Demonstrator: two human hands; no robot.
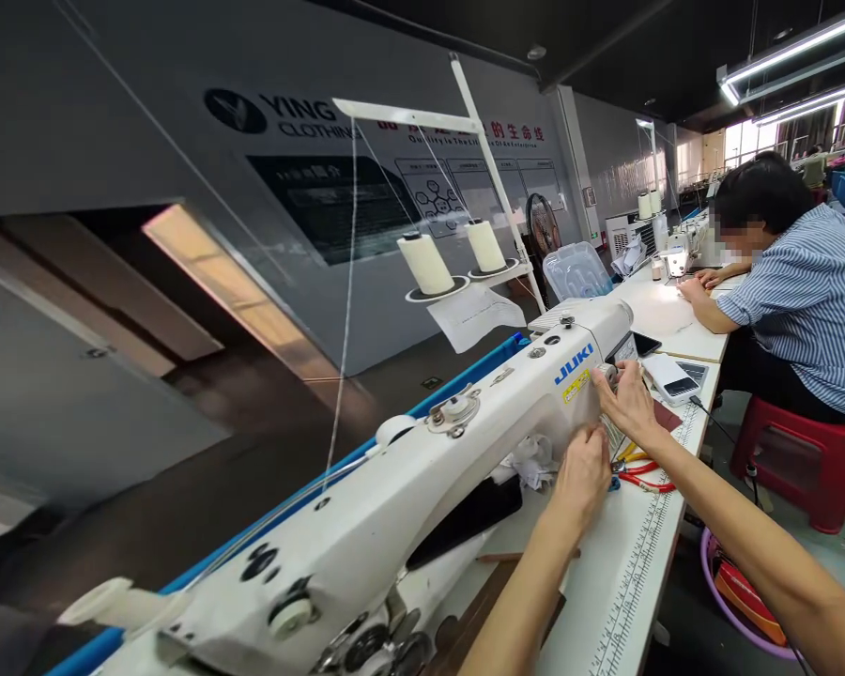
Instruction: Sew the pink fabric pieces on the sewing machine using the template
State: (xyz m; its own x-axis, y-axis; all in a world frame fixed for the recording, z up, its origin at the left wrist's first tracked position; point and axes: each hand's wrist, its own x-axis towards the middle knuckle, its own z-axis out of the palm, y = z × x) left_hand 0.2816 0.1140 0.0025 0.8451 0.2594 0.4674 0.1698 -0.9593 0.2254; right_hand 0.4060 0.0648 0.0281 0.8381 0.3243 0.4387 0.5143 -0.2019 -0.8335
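A white JUKI sewing machine [422, 507] runs diagonally across the view. Against the front of its upright end, my right hand [630, 404] has thumb and fingers closed around a round dial [607, 373]. Just below and to the left, my left hand [583, 469] is closed with its fingers curled in beside the machine's body. Whatever those fingers hold, if anything, is hidden. Close by lie pliers with red and yellow handles [644, 471] and crumpled white scraps [533, 462], which sit under the arm.
A measuring tape [640, 554] lines the table's front edge. Two thread cones [426, 264] stand on a thread stand behind the machine. A white device [672, 378] and a dark phone [646, 345] lie right of it. A co-worker in stripes [817, 300] sits on a red stool [792, 460].
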